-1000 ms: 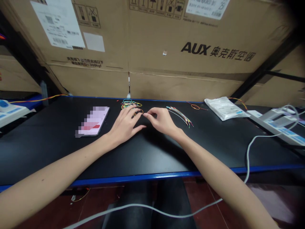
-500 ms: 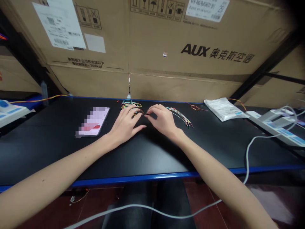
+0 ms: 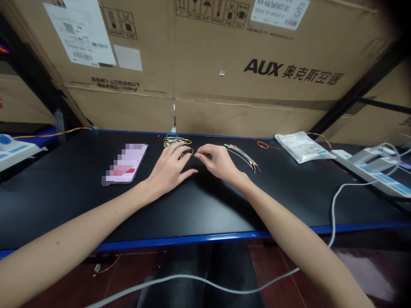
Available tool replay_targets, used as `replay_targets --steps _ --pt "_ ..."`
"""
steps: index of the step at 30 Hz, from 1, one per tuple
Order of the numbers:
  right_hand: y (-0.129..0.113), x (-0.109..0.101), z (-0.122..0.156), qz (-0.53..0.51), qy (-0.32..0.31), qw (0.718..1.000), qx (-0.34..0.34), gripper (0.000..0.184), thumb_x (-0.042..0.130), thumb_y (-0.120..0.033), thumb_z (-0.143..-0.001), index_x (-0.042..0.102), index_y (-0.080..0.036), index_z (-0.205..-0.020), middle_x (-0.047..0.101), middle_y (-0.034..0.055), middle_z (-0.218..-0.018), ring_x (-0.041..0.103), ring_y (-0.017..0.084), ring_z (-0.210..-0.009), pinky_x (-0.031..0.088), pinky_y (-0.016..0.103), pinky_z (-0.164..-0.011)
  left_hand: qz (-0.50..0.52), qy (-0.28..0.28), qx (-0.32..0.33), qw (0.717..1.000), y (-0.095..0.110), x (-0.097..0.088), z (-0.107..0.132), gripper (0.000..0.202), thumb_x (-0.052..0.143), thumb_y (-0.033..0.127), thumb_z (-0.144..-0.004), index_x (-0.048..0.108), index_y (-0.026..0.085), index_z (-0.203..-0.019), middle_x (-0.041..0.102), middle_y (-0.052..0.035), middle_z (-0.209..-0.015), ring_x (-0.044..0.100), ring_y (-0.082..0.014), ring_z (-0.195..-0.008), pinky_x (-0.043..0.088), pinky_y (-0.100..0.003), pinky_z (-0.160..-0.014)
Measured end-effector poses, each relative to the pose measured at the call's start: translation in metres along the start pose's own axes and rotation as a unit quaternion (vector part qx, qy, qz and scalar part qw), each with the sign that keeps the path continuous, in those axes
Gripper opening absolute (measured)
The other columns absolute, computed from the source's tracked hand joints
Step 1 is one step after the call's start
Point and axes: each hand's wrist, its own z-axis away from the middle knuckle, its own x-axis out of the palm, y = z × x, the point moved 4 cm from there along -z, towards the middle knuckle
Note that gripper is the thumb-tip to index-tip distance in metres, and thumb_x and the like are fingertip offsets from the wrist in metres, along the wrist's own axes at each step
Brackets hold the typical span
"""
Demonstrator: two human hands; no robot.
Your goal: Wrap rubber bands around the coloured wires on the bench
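Note:
A tangle of thin coloured wires (image 3: 171, 139) lies near the back of the black tabletop, partly hidden behind my left hand (image 3: 168, 169). That hand rests low over the near side of the tangle, fingers and thumb apart. Just right of it, my right hand (image 3: 216, 161) has thumb and index finger pinched together beside a yellow loop of the tangle. What sits in the pinch is too small to make out. A bundle of straightened wires (image 3: 242, 156) lies to the right of my right hand.
A phone (image 3: 128, 164) lies on the left. Farther right are an orange wire loop (image 3: 263, 145), a white plastic packet (image 3: 302, 146) and a power strip (image 3: 369, 171) with a pale cable (image 3: 333, 209). A large cardboard box (image 3: 205, 55) stands behind the table.
My right hand's index and thumb have closed together, where a small gap with a dark tip showed before. My left hand stays almost still.

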Motion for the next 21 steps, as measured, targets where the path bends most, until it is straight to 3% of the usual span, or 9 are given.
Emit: replay_targets --steps 6,10,17,21 --pt "0.0011 0.0048 0.0040 0.119 0.005 0.993 -0.023 0.015 0.061 -0.028 -0.091 0.072 -0.017 -0.092 0.072 0.0083 -0.102 0.063 0.020 -0.092 0.047 0.032 -0.082 0.001 0.009 0.002 1.000 -0.0018 0.0004 -0.0001 0.036 0.068 0.037 -0.085 0.066 0.013 -0.112 0.062 -0.0196 -0.124 0.050 -0.0357 -0.128 0.044 -0.054 -0.105" --pt "-0.0015 0.0072 0.0047 0.158 -0.014 0.987 -0.039 0.024 0.052 -0.026 -0.097 0.073 -0.017 -0.090 0.072 0.0086 -0.100 0.062 0.020 -0.091 0.047 0.032 -0.082 -0.011 0.004 0.016 1.000 0.0000 -0.0009 -0.0007 0.036 0.066 0.037 -0.087 0.065 0.011 -0.112 0.061 -0.0202 -0.125 0.049 -0.0350 -0.129 0.044 -0.051 -0.106" --pt "-0.0016 0.0092 0.0045 0.164 -0.055 0.984 -0.032 0.028 0.047 -0.025 -0.099 0.070 -0.016 -0.087 0.070 0.0084 -0.094 0.061 0.018 -0.087 0.045 0.029 -0.079 -0.015 0.000 0.023 1.000 0.0003 -0.0007 -0.0010 0.034 0.066 0.033 -0.087 0.063 0.011 -0.113 0.060 -0.0212 -0.126 0.048 -0.0356 -0.130 0.045 -0.052 -0.105" --pt "0.0023 0.0094 0.0044 0.109 -0.052 0.991 -0.051 0.028 0.047 -0.027 -0.099 0.069 -0.016 -0.085 0.069 0.0079 -0.092 0.062 0.017 -0.086 0.044 0.028 -0.078 -0.005 0.001 0.017 1.000 -0.0017 -0.0010 -0.0010 0.035 0.067 0.029 -0.086 0.063 0.012 -0.116 0.059 -0.0213 -0.127 0.047 -0.0358 -0.131 0.044 -0.053 -0.106"
